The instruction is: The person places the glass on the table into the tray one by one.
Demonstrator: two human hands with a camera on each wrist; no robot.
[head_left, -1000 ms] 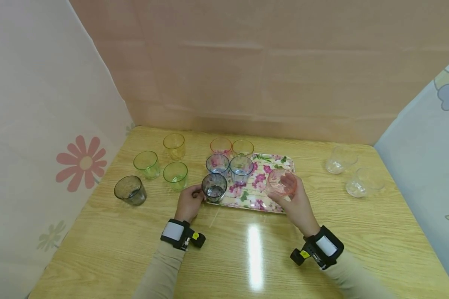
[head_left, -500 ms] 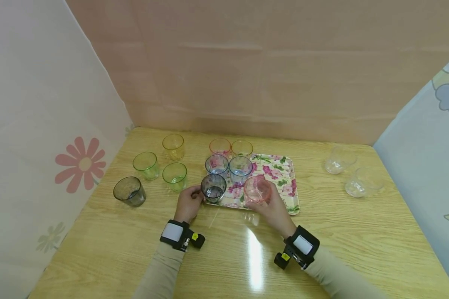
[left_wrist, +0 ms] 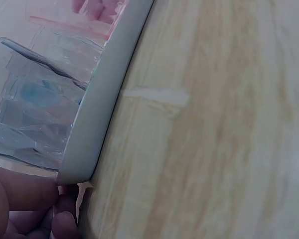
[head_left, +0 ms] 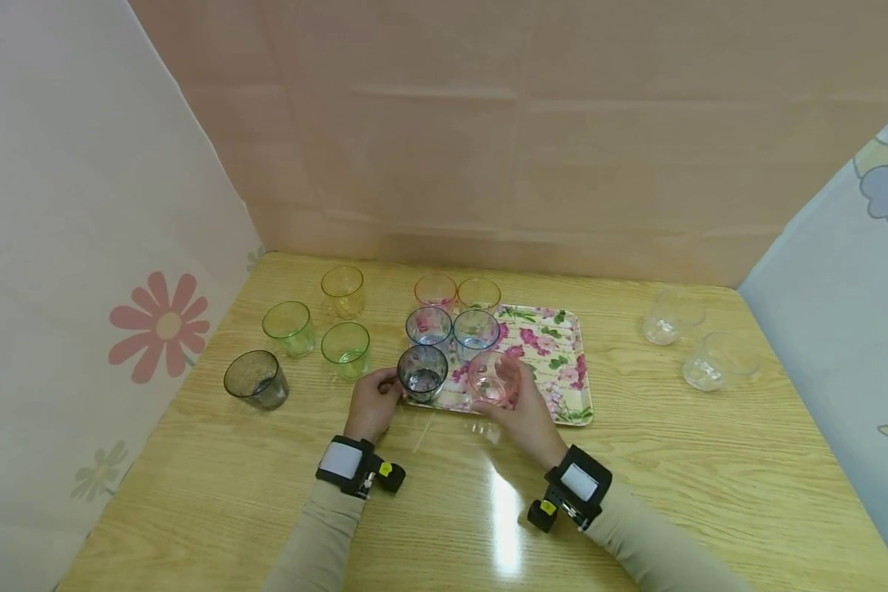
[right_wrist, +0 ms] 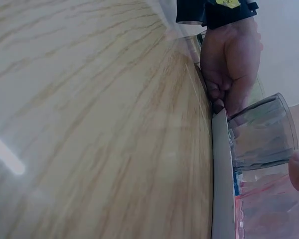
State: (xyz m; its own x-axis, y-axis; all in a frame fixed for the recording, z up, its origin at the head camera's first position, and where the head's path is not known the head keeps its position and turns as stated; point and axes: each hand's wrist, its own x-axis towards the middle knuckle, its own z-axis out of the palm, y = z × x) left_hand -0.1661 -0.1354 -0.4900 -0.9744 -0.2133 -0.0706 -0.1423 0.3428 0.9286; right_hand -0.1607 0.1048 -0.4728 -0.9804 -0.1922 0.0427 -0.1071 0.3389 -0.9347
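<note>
My right hand (head_left: 527,418) holds a pink-rimmed clear glass (head_left: 492,380) upright at the front of the flowered tray (head_left: 555,353), fingers and thumb around its side. Whether its base touches the tray cannot be told. My left hand (head_left: 373,404) pinches the tray's front left corner, seen close in the left wrist view as fingers (left_wrist: 27,191) at the tray's rim (left_wrist: 102,94). Just beside it a dark grey glass (head_left: 423,374) stands on the tray. Behind are two bluish glasses (head_left: 429,329), a red-rimmed glass (head_left: 436,293) and a yellow-rimmed glass (head_left: 479,294).
Left of the tray stand a yellow glass (head_left: 344,292), two green glasses (head_left: 289,329) and another dark grey glass (head_left: 256,380). Two clear glasses (head_left: 666,321) stand on the right of the wooden table (head_left: 636,460). Cloth walls (head_left: 488,181) enclose the back and sides.
My right hand has carried the pink-rimmed glass leftward over the tray, from its right part to a place near the dark grey glass. The left hand has stayed at the tray's corner.
</note>
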